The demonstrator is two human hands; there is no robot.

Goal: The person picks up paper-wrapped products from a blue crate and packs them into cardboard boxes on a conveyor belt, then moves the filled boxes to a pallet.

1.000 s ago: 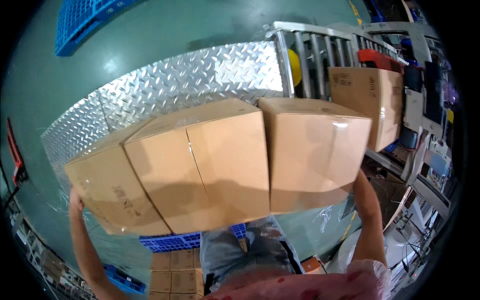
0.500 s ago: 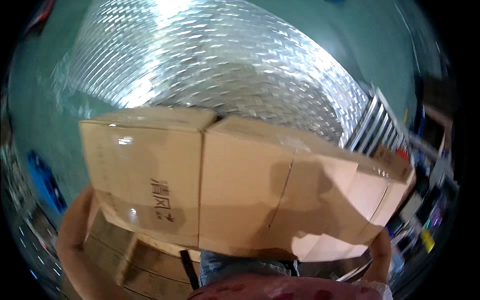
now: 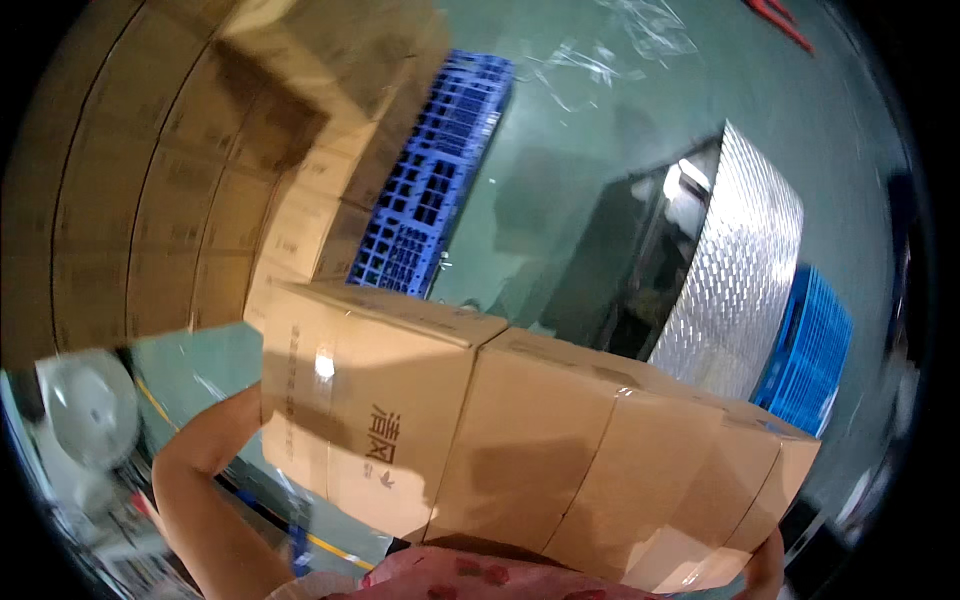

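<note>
Across the front of my body I carry a row of brown cardboard boxes (image 3: 530,450), pressed side by side and strung from left to right. Dark printing and shiny tape mark the leftmost box (image 3: 375,420). My left hand (image 3: 252,405) presses against the left end of the row, its fingers hidden by the cardboard. At the opposite end my right hand (image 3: 766,568) holds the lower right corner, with its fingertips out of sight. The row hangs tilted, its right end lower in the picture.
Tall stacks of cardboard cartons (image 3: 150,190) stand at the left, beside a blue plastic pallet (image 3: 430,175). To the right are a silver bubble-textured sheet (image 3: 735,270) over a dark object and a blue slatted crate (image 3: 808,345). Clear plastic film (image 3: 650,25) litters the green floor (image 3: 540,190).
My view has swung left, with the boxes still in my hands. The silver sheet has shifted from ahead to the right; stacked cartons and the blue pallet have come into view.
</note>
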